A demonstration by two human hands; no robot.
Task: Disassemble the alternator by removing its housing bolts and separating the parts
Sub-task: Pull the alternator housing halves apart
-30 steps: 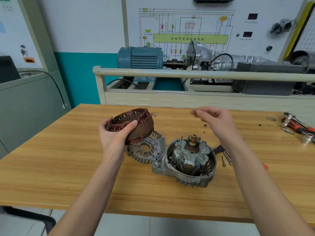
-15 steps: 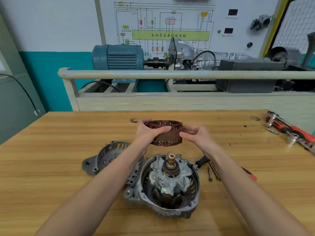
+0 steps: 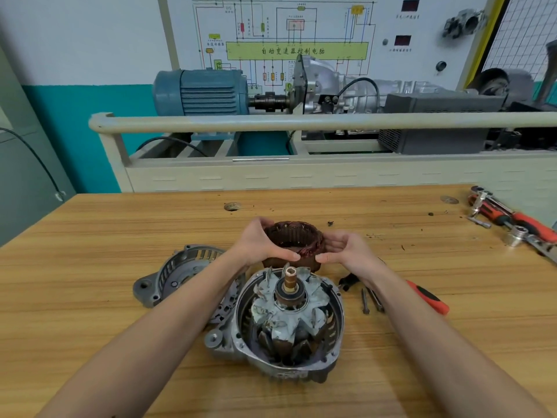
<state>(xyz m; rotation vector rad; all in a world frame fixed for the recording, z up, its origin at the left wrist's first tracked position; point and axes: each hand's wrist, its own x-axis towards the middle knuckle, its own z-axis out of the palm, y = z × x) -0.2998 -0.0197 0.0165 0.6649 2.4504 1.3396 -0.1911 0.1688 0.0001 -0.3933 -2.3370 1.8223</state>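
Observation:
The copper-wound stator ring (image 3: 294,236) sits low over the wooden table (image 3: 90,282), just behind the front housing. My left hand (image 3: 259,245) grips its left side and my right hand (image 3: 346,251) grips its right side, thumbs on the near rim. The front housing (image 3: 241,345) stands in the middle of the table with the claw-pole rotor (image 3: 289,312) and its shaft pointing up. The rear housing cover (image 3: 177,276) lies to the left, partly behind my left forearm. Two long housing bolts (image 3: 369,300) lie to the right.
A red-handled screwdriver (image 3: 428,298) lies right of the bolts. A ratchet, sockets and red-handled tools (image 3: 512,221) sit at the far right edge. Behind the table stands a training bench with a rail (image 3: 301,122) and a blue motor (image 3: 205,92).
The stator went from my left hand alone, held up at the left, to both hands. It has come down toward the table behind the front housing.

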